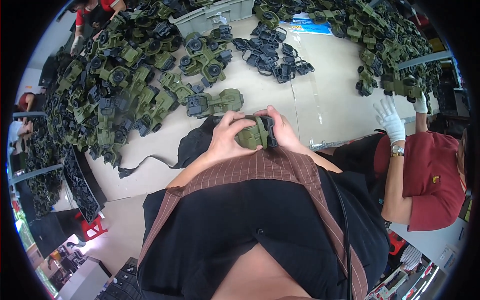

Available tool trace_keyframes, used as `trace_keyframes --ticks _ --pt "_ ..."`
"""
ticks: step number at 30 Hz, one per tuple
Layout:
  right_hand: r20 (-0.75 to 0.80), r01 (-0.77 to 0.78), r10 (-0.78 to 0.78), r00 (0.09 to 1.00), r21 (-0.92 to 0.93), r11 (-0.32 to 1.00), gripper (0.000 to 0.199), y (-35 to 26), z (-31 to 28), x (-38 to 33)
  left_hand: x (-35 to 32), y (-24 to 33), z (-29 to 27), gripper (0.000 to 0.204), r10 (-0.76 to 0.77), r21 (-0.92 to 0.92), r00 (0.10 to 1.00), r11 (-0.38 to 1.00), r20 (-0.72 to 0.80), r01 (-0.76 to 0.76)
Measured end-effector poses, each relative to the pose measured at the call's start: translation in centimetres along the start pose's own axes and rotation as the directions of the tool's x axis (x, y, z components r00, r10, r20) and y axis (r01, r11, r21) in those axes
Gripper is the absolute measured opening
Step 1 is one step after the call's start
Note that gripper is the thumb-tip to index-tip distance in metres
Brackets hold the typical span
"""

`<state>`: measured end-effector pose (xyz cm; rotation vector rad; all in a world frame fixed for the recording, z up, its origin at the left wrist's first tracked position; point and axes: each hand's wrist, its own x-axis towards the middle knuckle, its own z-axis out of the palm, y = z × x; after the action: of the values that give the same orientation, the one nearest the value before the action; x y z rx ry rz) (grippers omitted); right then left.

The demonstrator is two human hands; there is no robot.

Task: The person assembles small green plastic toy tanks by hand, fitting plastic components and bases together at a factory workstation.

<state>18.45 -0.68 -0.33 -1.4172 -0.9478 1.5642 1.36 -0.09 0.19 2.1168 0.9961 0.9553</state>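
Note:
Close to my apron, both hands hold one green toy vehicle body point(251, 136) with a black plastic part point(270, 131) against its right side. My left hand point(227, 134) wraps round the green body from the left. The fingers of my right hand point(283, 131) press at the black part. Just beyond them, a green toy vehicle point(216, 102) with a black front lies on the table. Farther off is a loose cluster of black plastic frames point(274, 52). A black cloth point(196, 142) with a strap lies left of my left hand.
A large heap of green toy vehicles point(135, 75) covers the table's left side; another heap point(382, 37) stands at the far right. A grey bin point(212, 16) is at the back. On the right, a co-worker's white-gloved hand point(391, 120) is raised, the other at a toy vehicle point(403, 87).

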Motion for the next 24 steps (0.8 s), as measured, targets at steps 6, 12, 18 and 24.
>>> trace_keyframes --ticks 6,12,18,24 --pt "-0.025 0.037 -0.042 0.999 -0.17 0.985 0.051 1.3 -0.4 -0.4 -0.7 -0.2 1.0 0.052 0.029 0.013 0.999 1.0 -0.016 -0.028" --pt "-0.065 0.069 -0.09 0.994 -0.267 0.961 0.05 2.4 -0.5 -0.1 -0.3 -0.2 0.9 0.052 -0.022 0.003 0.998 1.0 0.062 0.022" --pt "0.063 0.095 -0.096 0.993 0.03 0.995 0.042 0.1 -0.9 1.5 1.1 -0.7 0.4 0.048 0.136 0.095 0.99 0.987 -0.038 -0.132" --pt "0.214 -0.069 0.026 0.977 0.196 0.978 0.033 1.0 -2.4 6.1 2.7 -5.3 -8.2 0.055 0.148 0.733 0.954 0.674 -0.262 0.097"
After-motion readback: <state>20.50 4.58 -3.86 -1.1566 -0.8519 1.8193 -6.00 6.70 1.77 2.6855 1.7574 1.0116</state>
